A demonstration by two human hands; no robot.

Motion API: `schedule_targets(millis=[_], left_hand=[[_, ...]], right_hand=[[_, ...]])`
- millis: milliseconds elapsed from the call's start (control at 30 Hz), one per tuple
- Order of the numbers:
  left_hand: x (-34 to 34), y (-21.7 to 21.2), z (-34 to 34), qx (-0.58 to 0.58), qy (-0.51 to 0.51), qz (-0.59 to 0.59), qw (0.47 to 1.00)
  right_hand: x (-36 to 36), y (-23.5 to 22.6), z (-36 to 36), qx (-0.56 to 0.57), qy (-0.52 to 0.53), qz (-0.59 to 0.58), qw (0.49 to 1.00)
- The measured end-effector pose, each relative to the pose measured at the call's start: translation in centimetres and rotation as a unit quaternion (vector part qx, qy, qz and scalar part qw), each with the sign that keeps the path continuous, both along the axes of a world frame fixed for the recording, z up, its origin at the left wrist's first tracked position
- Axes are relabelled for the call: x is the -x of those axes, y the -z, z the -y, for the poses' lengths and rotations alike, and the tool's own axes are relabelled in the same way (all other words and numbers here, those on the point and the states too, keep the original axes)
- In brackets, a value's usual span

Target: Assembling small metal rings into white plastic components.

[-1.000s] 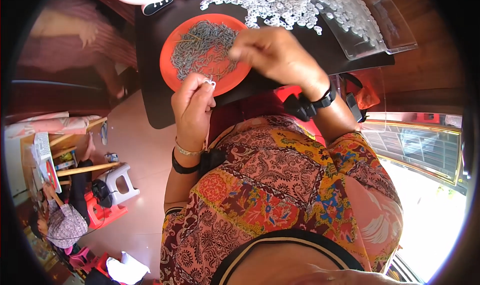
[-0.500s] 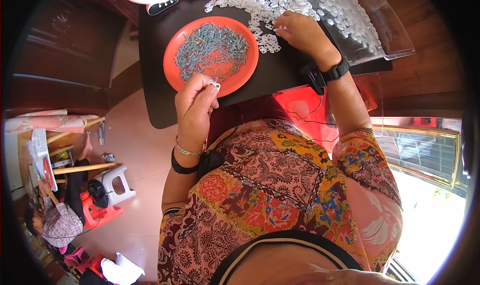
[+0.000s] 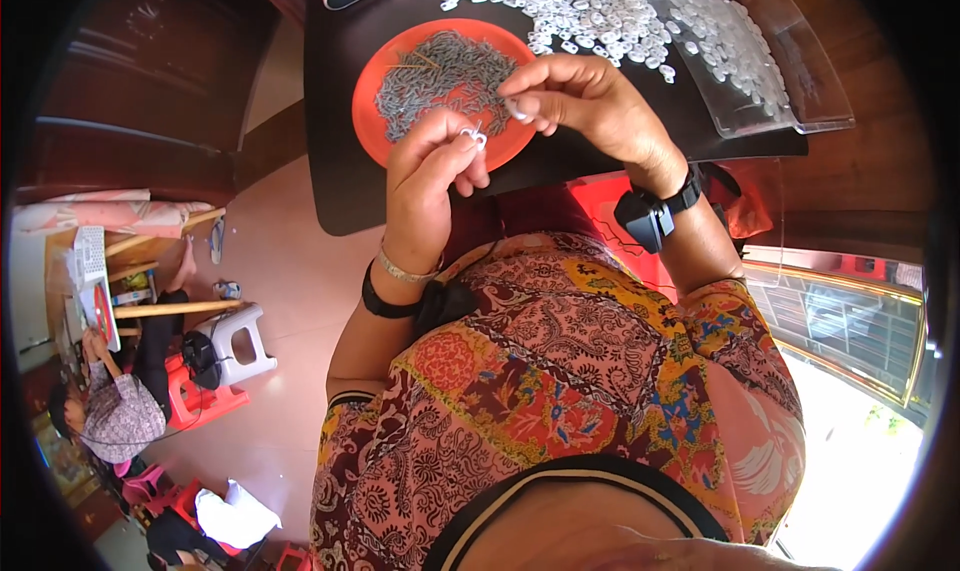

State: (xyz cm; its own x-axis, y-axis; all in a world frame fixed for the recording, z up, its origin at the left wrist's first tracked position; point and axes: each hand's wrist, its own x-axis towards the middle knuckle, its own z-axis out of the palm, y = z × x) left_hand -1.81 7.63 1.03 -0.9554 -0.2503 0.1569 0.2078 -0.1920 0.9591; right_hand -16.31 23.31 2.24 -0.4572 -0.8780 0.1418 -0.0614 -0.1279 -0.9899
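Two hands raised over one orange plate [image 3: 375, 121].
Left hand [image 3: 430, 176] pinching one small white ring [image 3: 474, 136]; right hand [image 3: 575, 101] pinched shut, contents unclear.

White ring at the fingertips

A small white ring [image 3: 473, 136] sits pinched in the left fingers [image 3: 455, 149], just below the right fingers [image 3: 525, 106].
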Motion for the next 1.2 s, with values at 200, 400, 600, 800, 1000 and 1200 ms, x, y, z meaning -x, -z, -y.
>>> schedule_targets(millis=[200,400,600,800,1000,1200], left_hand=[[0.1,0.9,0.3,-0.067,0.008,-0.042,0.997],[-0.1,1.2,0.4,-0.099,0.011,-0.050,0.994],[-0.5,0.8,-0.1,-0.025,-0.020,-0.015,0.999],[-0.5,0.7,-0.7,0.078,-0.088,0.008,0.993],[-0.5,0.7,-0.8,0.069,-0.096,0.022,0.993],[-0.6,0.8,-0.7,0.073,-0.093,0.032,0.992]], right_hand=[[-2.6,-0.1,1.3,0.012,-0.048,0.031,0.998],[-3.0,0.4,1.7,0.033,-0.042,0.018,0.998],[-2.4,0.4,2.2,0.012,0.021,0.005,1.000],[-2.0,0.3,2.4,-0.002,0.037,0.048,0.998],[-2.6,-0.4,2.4,0.018,0.027,0.056,0.998],[-2.6,-0.3,2.3,0.012,0.025,0.023,0.999]])
